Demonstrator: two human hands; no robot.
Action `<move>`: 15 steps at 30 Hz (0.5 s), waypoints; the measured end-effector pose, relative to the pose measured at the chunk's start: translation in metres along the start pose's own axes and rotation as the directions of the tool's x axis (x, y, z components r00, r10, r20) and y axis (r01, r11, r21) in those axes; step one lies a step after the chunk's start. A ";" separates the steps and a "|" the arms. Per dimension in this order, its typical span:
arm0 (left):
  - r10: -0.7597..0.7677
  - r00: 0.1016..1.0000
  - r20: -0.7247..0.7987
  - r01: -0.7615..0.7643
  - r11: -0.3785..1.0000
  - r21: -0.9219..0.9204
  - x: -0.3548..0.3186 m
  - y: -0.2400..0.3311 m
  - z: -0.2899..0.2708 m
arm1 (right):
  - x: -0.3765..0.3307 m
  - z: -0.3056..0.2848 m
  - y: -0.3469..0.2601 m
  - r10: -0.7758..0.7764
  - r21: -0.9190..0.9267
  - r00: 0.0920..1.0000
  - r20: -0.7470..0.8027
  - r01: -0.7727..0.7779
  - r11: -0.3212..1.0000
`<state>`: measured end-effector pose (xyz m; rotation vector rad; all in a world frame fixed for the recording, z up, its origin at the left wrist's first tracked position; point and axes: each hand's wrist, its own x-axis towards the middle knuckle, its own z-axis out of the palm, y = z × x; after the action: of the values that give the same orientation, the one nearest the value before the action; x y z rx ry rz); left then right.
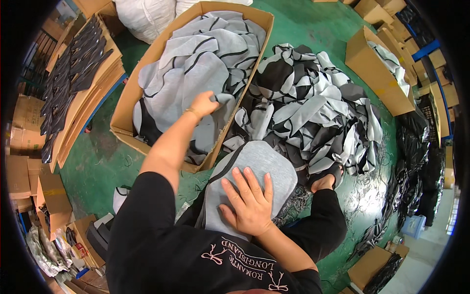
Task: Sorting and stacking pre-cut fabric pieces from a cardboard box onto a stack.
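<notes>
My left hand (203, 104) reaches over a large cardboard box (128, 105) and is closed on the edge of a grey fabric piece (224, 99). Beneath it, the box holds a heap of grey fabric pieces (200, 68) with black edging strips. My right hand (248, 202) lies flat, fingers spread, on a grey fabric panel (267, 164) across my lap. This panel has rounded corners and black edging along its left side; the lower part is hidden by my hand and arm.
Right of the box, grey and black fabric pieces (313, 108) are heaped on the green floor (103, 142), close to my foot. A smaller carton (377, 73) stands at the far right. At left, black pieces (73, 68) lie on stacked cardboard. Dark scraps (296, 201) litter the floor.
</notes>
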<state>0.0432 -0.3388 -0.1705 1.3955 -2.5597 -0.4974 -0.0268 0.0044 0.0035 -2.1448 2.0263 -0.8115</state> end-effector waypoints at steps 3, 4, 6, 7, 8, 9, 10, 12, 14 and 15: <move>0.027 0.957 0.288 0.169 0.758 -0.630 -0.029 0.003 -0.107 | -0.003 0.002 -0.003 -0.027 -0.001 0.999 -0.028 0.027 1.000; 0.132 0.961 0.244 0.094 0.670 -0.736 -0.046 0.004 -0.138 | -0.004 0.002 -0.005 -0.040 -0.004 0.998 -0.039 0.039 0.999; 0.320 0.931 0.174 -0.054 0.592 -0.804 -0.081 0.022 -0.192 | -0.006 -0.002 -0.007 -0.068 0.008 0.996 -0.058 0.068 0.998; 0.401 0.905 0.142 -0.104 0.531 -0.841 -0.103 0.038 -0.219 | -0.007 -0.003 -0.003 -0.059 0.081 0.996 -0.073 0.065 0.995; 0.393 0.873 0.289 -0.015 0.613 -0.790 -0.126 0.056 -0.253 | -0.008 -0.004 0.003 -0.048 0.153 0.995 -0.086 0.061 0.986; 0.500 0.815 0.292 -0.167 0.686 -0.708 -0.139 0.055 -0.267 | -0.007 -0.003 0.010 0.007 0.355 0.993 -0.121 0.037 0.934; 0.527 0.757 0.387 -0.079 0.661 -0.746 -0.157 0.071 -0.286 | 0.002 -0.013 0.006 0.005 0.355 0.992 -0.128 0.041 0.934; 0.732 0.621 0.280 -0.431 0.617 -0.658 -0.188 0.091 -0.310 | 0.029 -0.049 -0.010 0.211 0.893 0.958 -0.196 0.085 0.443; 0.747 0.519 0.415 -0.411 0.644 -0.646 -0.211 0.117 -0.330 | 0.048 -0.076 -0.017 -0.074 0.909 0.977 -0.198 0.211 0.360; 0.853 0.421 0.307 -0.501 0.501 -0.706 -0.220 0.128 -0.332 | 0.052 -0.086 -0.021 -0.238 0.940 0.966 -0.103 0.172 0.293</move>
<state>0.1673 -0.1561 0.1850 -0.2181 -2.7779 -1.5239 -0.0456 -0.0170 0.1023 -1.5785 0.7187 -1.4577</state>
